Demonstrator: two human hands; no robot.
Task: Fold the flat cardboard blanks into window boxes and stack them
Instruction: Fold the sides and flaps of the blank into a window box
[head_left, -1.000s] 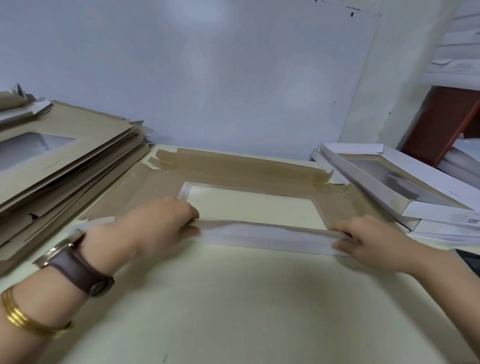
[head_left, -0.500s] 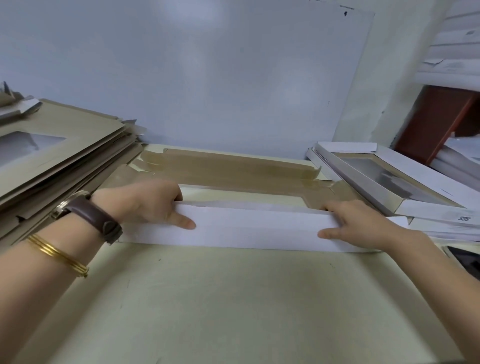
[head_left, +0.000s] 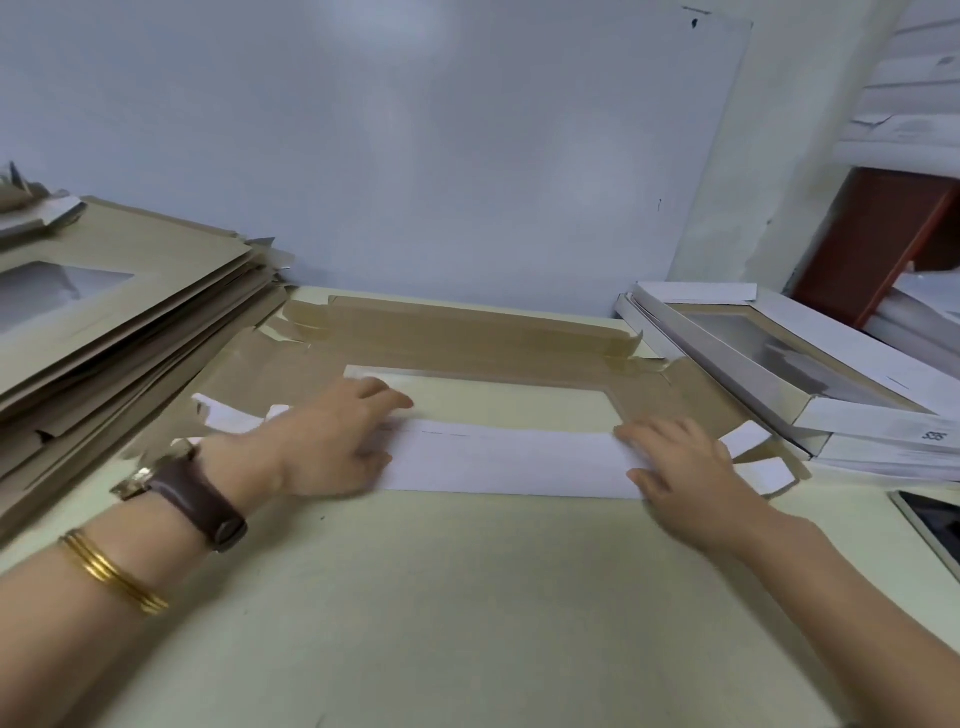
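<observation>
- Two hands at work on one blank (head_left: 670, 395), brown side up, flat on the pale table (head_left: 467, 597), between the pile of unfolded blanks (head_left: 130, 312) on the left and the finished boxes (head_left: 779, 364) on the right
- Half a second back, near flap (head_left: 509, 462) standing upright on its crease; now laid right over, white face up, along the near edge of the window (head_left: 498, 402)
- For the left hand (head_left: 332, 441): fingers stretched out and spread, pressing the flap's left end down, gripping nothing
- For the right hand (head_left: 680, 462): fingers likewise straight, flat on the right end, pinching nothing
- Judged from this: crease being sharpened by over-folding, so only the first wall pre-bent; far flap (head_left: 467, 322) and both side panels not yet raised, box far from formed
- Material: thin board, dull kraft brown on one face, smooth matt white on the other; faint dashed line along the flap near its far edge
- Window: rectangular cut-out, probably filmed over to judge by the glossy strip at its far edge, table colour showing through
- Small white corner tabs (head_left: 228, 415) curling up beyond either end of the flap, springy, likely to need tucking later
- Far flap long and narrow, ends notched, slightly shiny
- Finished boxes shallow, white outside, window tops reflecting grey
</observation>
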